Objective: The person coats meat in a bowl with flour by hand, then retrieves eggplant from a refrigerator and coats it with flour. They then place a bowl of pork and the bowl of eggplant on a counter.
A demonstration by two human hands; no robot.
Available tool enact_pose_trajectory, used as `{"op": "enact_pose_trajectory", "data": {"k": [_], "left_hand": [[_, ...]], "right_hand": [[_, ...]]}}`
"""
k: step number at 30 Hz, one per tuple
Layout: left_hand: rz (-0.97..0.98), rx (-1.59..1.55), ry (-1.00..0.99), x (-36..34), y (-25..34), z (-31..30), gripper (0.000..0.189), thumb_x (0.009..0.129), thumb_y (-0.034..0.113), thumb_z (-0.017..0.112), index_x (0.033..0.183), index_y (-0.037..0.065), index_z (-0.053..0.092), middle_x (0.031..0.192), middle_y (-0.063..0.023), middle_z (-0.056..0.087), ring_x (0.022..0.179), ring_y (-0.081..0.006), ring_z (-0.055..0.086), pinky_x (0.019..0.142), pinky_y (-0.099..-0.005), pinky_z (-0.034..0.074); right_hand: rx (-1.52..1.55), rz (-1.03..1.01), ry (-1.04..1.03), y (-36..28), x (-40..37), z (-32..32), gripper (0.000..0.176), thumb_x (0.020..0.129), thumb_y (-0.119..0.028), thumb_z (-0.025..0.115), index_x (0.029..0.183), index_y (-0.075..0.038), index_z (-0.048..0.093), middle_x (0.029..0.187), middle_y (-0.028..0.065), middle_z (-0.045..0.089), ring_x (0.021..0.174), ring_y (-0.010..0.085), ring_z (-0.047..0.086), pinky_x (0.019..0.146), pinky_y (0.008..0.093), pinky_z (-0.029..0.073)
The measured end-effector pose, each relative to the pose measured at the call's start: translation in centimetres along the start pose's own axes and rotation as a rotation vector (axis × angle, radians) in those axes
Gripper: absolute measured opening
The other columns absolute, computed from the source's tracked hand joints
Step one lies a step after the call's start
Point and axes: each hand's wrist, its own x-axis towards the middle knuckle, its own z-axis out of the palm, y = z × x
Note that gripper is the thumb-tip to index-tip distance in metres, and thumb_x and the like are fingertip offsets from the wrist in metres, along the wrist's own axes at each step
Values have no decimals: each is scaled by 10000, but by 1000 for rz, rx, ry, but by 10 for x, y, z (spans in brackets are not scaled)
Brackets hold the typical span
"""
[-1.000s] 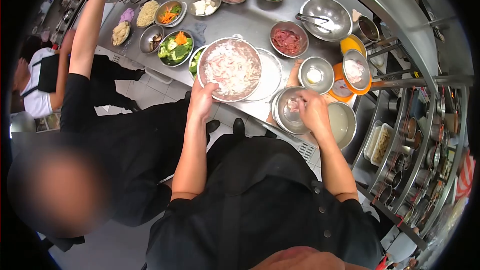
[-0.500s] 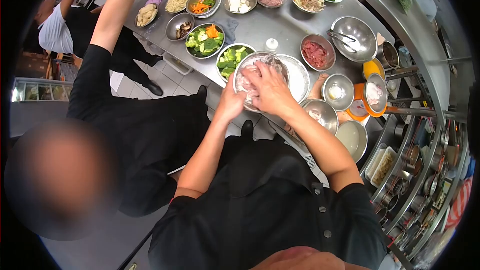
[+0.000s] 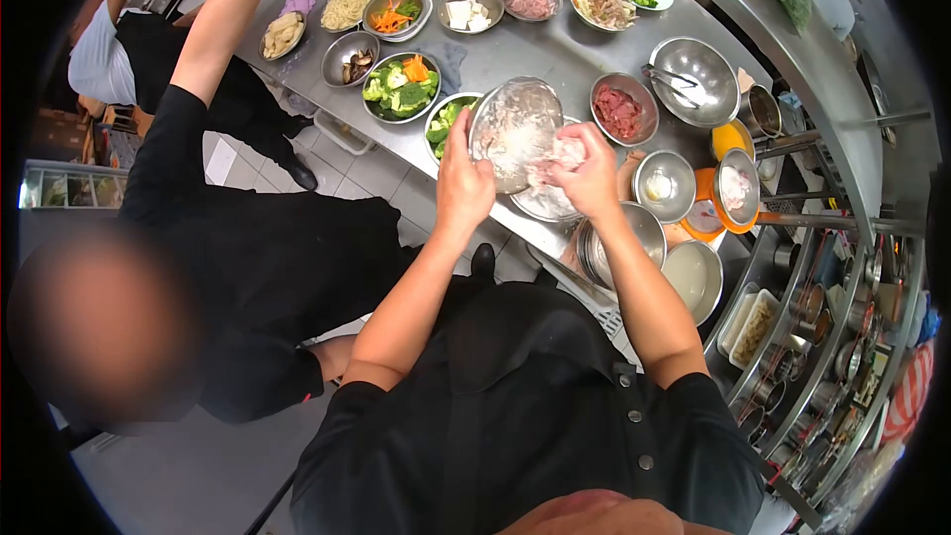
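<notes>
Steel work table (image 3: pixel 520 40). Left hand (image 3: pixel 466 188) has a round stainless-steel bowl (image 3: pixel 535 94) lifted at the table's near edge and tilted, mouth open to view. Left fingers clamped on the bowl's left side. Bowl's inner wall caked with white powder (image 3: pixel 515 137), loose and patchy.

Right hand (image 3: pixel 589 178) just right of the bowl, over a wide shallow pan of white powder (image 3: pixel 547 202). Right fingers curled in, closed on pale, powder-coated pieces (image 3: pixel 567 153), which sit in and above the hand at the bowl's right rim. Cannot tell how many pieces, or whether every fingertip meets them.

Handling, my judgement: grip the bowl firmly low on its wall, since a powdery rim may slip. Hold the pieces lightly; squeezing would press the coating into paste. Best kept low over the pan, so loose powder falls there and not on the broccoli. Separate clinging pieces with the fingertips so all faces take powder. A light shake sheds excess.

Around: a steel bowl of green broccoli (image 3: pixel 446 131) just left of the lifted bowl, a bowl of raw red meat (image 3: pixel 618 111) far right of it. Nearer, to the right, stacked steel bowls (image 3: pixel 646 233), then a round steel pot of cloudy liquid (image 3: pixel 693 282). At left, a co-worker in black (image 3: pixel 267 248), one arm reaching toward the far left.
</notes>
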Motion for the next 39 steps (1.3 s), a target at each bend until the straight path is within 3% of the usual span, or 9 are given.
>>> {"op": "enact_pose_trajectory", "data": {"k": [4, 10, 14, 20, 23, 28, 31, 34, 39], "left_hand": [[-29, -29, 41, 0, -10, -10, 723, 803, -41, 503, 1508, -26, 346, 1442, -291, 500, 1362, -425, 485, 1142, -449, 391], [-41, -64, 31, -4, -31, -15, 743, 784, -34, 484, 1512, -23, 341, 1468, -296, 482, 1383, -430, 466, 1156, -452, 375], [-78, -139, 17, -12, -25, -23, 752, 777, -44, 461, 1518, 11, 348, 1449, -305, 501, 1370, -442, 481, 1159, -456, 369], [-86, -195, 21, -21, -32, -35, 767, 773, -47, 444, 1527, 52, 344, 1412, -303, 533, 1344, -430, 516, 1142, -445, 385], [-101, -237, 26, -27, -38, -48, 765, 770, -38, 445, 1524, 38, 339, 1398, -292, 543, 1341, -405, 525, 1143, -431, 383], [-167, -267, 58, -34, -46, -62, 756, 769, -30, 446, 1516, 16, 339, 1388, -275, 554, 1339, -380, 531, 1143, -420, 383], [-172, -301, 34, -31, -54, -57, 745, 775, -27, 447, 1512, 7, 341, 1387, -270, 557, 1341, -369, 533, 1143, -411, 382], [-180, -331, 8, -28, -50, -56, 728, 789, -27, 449, 1509, 3, 345, 1379, -257, 565, 1334, -345, 540, 1137, -399, 385], [-210, -427, 32, -28, -59, -62, 703, 806, -35, 452, 1502, -9, 353, 1361, -212, 582, 1306, -286, 555, 1120, -370, 401]], "right_hand": [[-55, 149, -22, 7, -10, -20, 339, 702, -35, 779, 1009, -17, 637, 1006, 141, 637, 917, 333, 656, 824, 393, 530], [-263, 256, -533, 74, -19, -4, 420, 785, -202, 782, 1176, -76, 694, 1085, 186, 640, 1024, 370, 653, 870, 432, 530], [-556, 211, -406, 49, -6, 18, 452, 795, -307, 780, 1185, -97, 697, 1161, 204, 625, 1077, 387, 637, 903, 441, 537], [-696, 356, -937, 89, 16, 57, 577, 773, -334, 808, 1280, -114, 640, 1213, 243, 583, 1148, 428, 599, 911, 484, 550], [-590, 345, -651, 97, 10, 45, 604, 761, -321, 819, 1292, -105, 627, 1236, 257, 577, 1164, 455, 583, 934, 486, 539], [-498, 229, -767, 60, -3, 22, 599, 768, -273, 823, 1307, -111, 616, 1260, 260, 561, 1144, 476, 588, 980, 500, 514], [-628, 195, -541, 54, -5, 39, 599, 765, -220, 823, 1319, -130, 614, 1267, 263, 556, 1155, 471, 590, 979, 503, 518], [-698, 362, -831, 84, 8, 61, 606, 767, -215, 822, 1331, -144, 614, 1302, 249, 559, 1211, 462, 569, 1010, 492, 506], [-488, 313, -513, 101, 0, 43, 652, 780, -266, 815, 1372, -116, 586, 1353, 263, 542, 1265, 464, 530, 1033, 475, 485]]}}
